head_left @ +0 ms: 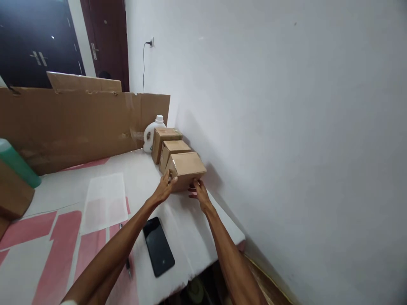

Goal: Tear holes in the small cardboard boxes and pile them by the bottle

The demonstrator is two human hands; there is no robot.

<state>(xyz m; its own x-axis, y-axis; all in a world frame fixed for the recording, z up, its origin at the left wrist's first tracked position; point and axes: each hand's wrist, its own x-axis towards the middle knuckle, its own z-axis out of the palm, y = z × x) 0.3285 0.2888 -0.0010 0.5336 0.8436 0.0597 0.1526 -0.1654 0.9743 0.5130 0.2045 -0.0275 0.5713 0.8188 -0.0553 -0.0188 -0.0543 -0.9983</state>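
Observation:
A small brown cardboard box sits nearest to me in a row of three by the wall. My left hand grips its front left corner, thumb at the front and fingers along the side. At the lower right of the front face is my right hand, its fingers apart and at least one of them close against the cardboard. Directly behind stand a middle box and a rear box, both partly hidden. A black phone lies on the table between my forearms.
A white jug stands behind the boxes, before an upright cardboard sheet. Paper and a pen lie on the covered table. A green bottle and another box are at left. The wall bounds the right.

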